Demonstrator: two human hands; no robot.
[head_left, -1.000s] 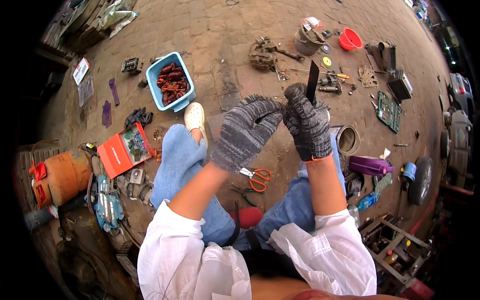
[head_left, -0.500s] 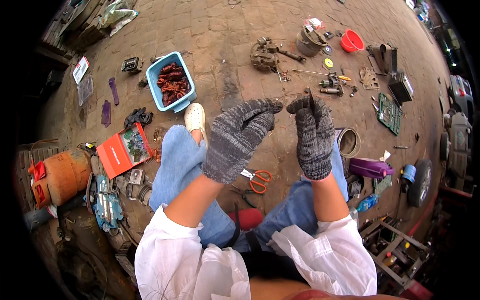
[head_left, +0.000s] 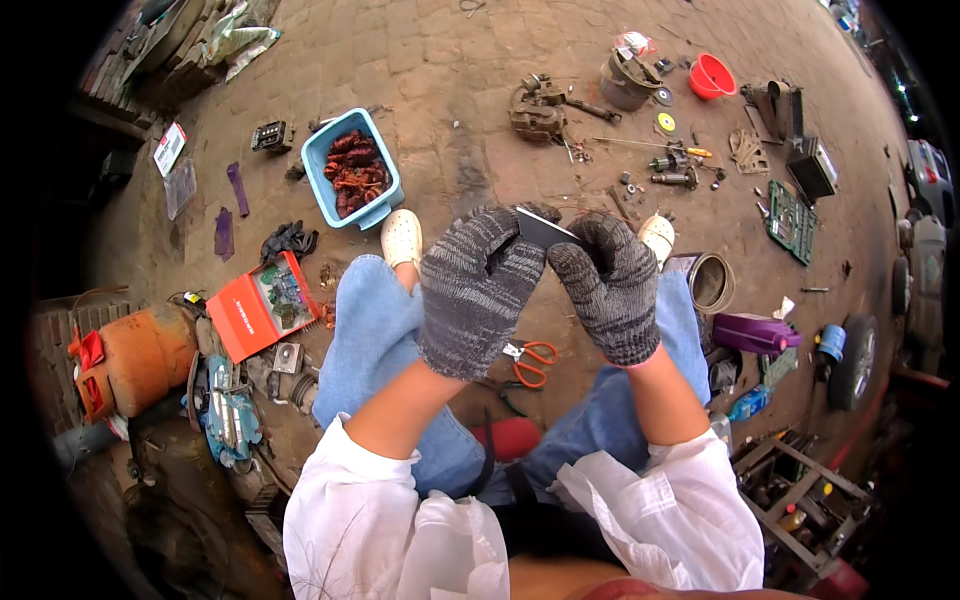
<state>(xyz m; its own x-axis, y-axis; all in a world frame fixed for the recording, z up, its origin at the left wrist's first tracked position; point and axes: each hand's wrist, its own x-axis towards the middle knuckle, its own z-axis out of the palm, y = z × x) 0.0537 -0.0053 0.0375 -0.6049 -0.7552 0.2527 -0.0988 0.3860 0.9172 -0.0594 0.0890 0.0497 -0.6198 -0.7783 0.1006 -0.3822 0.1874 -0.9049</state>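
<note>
A thin, flat dark plate with a pale edge point(head_left: 543, 230) spans the gap between my two hands, above my lap; its exact kind cannot be told. My left hand point(head_left: 482, 285), in a grey-black knit glove, grips its left end. The gloved right hand point(head_left: 608, 285) pinches the other end between thumb and bent fingers. A fine reddish strand seems to show by the right fingertips. Below the hands, on the ground between my legs, lie orange-handled scissors point(head_left: 535, 363), partly hidden by the left wrist.
A blue tub point(head_left: 312, 165) of coppery wire coils stands beyond my left foot. On the left are a red box point(head_left: 243, 318) and an orange gas cylinder point(head_left: 150, 362). To the right lie a green tool case point(head_left: 790, 222), a purple container point(head_left: 755, 332) and a tyre point(head_left: 853, 362).
The dark plate, upright at my right fingers before, now lies across between both hands. My left fingers have closed on it, and the right hand has turned inward and lowered slightly.
</note>
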